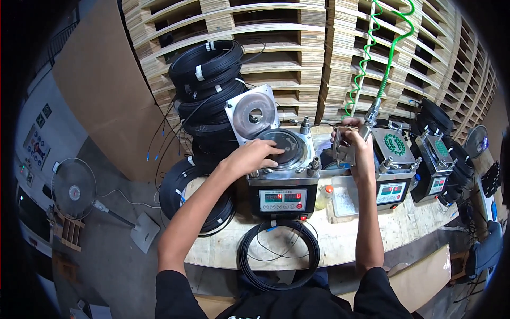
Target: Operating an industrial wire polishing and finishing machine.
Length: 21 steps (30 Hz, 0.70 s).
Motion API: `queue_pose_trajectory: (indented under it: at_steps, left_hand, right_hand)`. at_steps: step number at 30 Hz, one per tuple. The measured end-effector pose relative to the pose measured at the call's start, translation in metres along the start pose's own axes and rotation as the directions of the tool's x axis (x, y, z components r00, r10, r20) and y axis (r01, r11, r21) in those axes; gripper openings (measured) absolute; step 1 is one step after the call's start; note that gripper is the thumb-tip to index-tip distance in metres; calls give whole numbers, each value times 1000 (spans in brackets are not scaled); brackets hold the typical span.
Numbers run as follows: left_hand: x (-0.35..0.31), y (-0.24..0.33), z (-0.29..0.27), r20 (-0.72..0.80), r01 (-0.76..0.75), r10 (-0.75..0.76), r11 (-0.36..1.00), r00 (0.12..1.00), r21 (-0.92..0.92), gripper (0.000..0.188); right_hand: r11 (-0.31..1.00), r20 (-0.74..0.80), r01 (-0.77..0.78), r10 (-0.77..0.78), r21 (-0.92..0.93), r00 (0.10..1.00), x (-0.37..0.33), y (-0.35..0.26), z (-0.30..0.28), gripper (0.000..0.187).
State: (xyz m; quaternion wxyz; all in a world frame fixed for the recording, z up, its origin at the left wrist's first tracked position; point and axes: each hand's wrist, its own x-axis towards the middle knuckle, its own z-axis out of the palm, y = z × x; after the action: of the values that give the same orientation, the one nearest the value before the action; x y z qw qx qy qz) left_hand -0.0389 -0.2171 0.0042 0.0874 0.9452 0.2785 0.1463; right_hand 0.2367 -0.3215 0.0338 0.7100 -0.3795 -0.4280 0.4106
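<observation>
My left hand (pixel 256 156) lies over the round dark disc (pixel 287 141) on top of a benchtop machine (pixel 255 192). Its fingers are stretched out, and the fingertips touch the disc. A square metal cover with a round recess (pixel 254 110) stands tilted up behind that disc. To the right, my right hand (pixel 357 144) is closed around a metal air blow gun (pixel 345 154). A silver fitting (pixel 370 121) joins the gun to a green coiled hose (pixel 390 58) from above. The blow gun is partly hidden by my fingers.
Coils of black cable (pixel 204 90) are stacked at left; one more coil (pixel 279 255) hangs over the table's front edge. Beside the machine stand a bottle with a red cap (pixel 324 196) and a clear tray (pixel 345 204). Two similar machines (pixel 396 189) are at right, wooden pallets (pixel 271 32) behind.
</observation>
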Motion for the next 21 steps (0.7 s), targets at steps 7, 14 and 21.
queue_pose_trajectory:
  at_steps: [7, 14, 21]
  left_hand:
    - [5, -17, 13, 62, 3, 3, 996, 998, -90, 41]
    - [15, -21, 11, 116, 88, -76, 991, 990, -105, 39]
    - [-9, -34, 4, -125, 73, -134, 911, 983, -407, 29]
  right_hand:
    - [1000, 75, 0, 1, -9, 997, 5, 5, -5, 28]
    - [999, 103, -15, 18, -32, 995, 9, 12, 0, 28]
    - [997, 149, -52, 60, -56, 987, 15, 14, 3, 30]
